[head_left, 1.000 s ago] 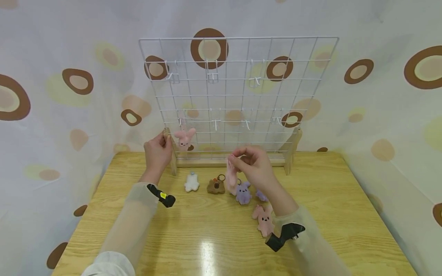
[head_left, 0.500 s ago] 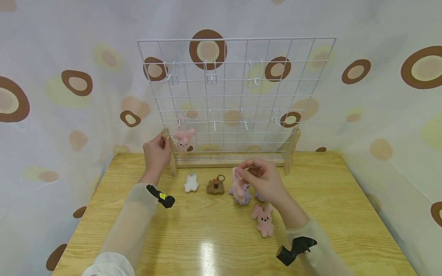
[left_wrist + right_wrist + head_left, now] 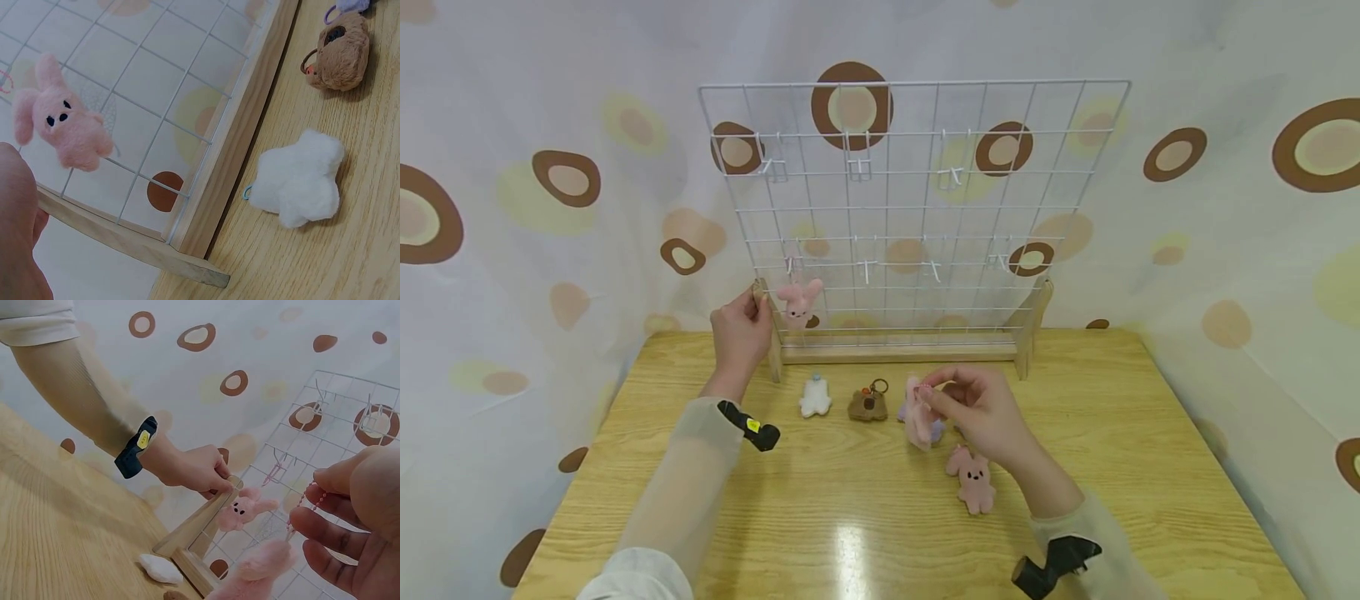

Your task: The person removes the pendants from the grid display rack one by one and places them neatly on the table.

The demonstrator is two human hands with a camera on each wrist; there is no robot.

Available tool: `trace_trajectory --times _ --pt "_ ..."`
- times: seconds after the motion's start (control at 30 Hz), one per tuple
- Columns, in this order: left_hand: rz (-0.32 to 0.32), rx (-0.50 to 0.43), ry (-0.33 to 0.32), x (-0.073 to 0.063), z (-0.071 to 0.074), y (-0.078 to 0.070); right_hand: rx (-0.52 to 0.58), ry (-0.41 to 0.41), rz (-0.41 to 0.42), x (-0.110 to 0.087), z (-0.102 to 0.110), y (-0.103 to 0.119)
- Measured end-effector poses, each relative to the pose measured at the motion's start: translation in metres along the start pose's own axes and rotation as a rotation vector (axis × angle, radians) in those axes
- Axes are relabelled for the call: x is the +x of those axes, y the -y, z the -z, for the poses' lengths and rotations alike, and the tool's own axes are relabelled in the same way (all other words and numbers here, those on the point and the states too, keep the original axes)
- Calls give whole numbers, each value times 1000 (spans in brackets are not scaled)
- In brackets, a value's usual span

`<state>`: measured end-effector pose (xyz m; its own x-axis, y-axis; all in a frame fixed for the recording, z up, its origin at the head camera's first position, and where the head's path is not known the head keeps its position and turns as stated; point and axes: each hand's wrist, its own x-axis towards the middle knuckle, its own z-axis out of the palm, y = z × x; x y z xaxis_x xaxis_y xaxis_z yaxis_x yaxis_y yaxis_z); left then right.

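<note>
My left hand point(image 3: 741, 333) grips the top of the wooden left leg point(image 3: 771, 337) of a white wire grid rack point(image 3: 887, 208). Beside it, a pink plush bunny keychain point(image 3: 799, 304) hangs from a lower-row hook; its face shows in the left wrist view. My right hand point(image 3: 981, 408) pinches the pink bead chain point(image 3: 304, 499) of another pink plush bunny keychain point(image 3: 917, 421). That bunny dangles in front of the rack, partly covering a purple plush keychain point(image 3: 937, 431) behind it. A third pink bunny keychain point(image 3: 975, 485) lies on the table, just below my right hand.
A white plush keychain point(image 3: 815, 397) and a brown plush keychain point(image 3: 868, 406) with a dark ring lie on the wooden table point(image 3: 760, 517) before the rack. Several white hooks, such as the upper hook point(image 3: 952, 177), stick out from the grid. A patterned cloth point(image 3: 1232, 250) hangs behind.
My right hand has come down and slightly right, away from the rack, carrying the pink plush bunny keychain in front of the purple one. My left hand stays on the rack's leg.
</note>
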<state>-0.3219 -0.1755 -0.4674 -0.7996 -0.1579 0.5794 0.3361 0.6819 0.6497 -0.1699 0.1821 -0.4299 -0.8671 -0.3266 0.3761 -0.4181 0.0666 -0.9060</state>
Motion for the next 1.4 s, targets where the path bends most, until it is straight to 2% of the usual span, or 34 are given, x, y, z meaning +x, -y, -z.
trace_trajectory --times 0.33,0.6,0.7,1.0,1.23,1.4 --pt "-11 -8 -1 0 0 -1 77 67 -42 -17 -2 -4" --pt "-9 -6 1 0 0 -2 120 145 9 -29 -5 -7" --pt "-11 -6 -2 0 0 -1 112 165 10 -33 -5 -7" --pt "-14 -3 -8 1 1 -1 80 225 -68 -48 -6 -7" --pt "-9 -9 -7 1 0 -2 75 338 -30 -57 -5 -7" --pt "-8 -8 -10 1 0 -1 41 392 -56 -61 -1 -14"
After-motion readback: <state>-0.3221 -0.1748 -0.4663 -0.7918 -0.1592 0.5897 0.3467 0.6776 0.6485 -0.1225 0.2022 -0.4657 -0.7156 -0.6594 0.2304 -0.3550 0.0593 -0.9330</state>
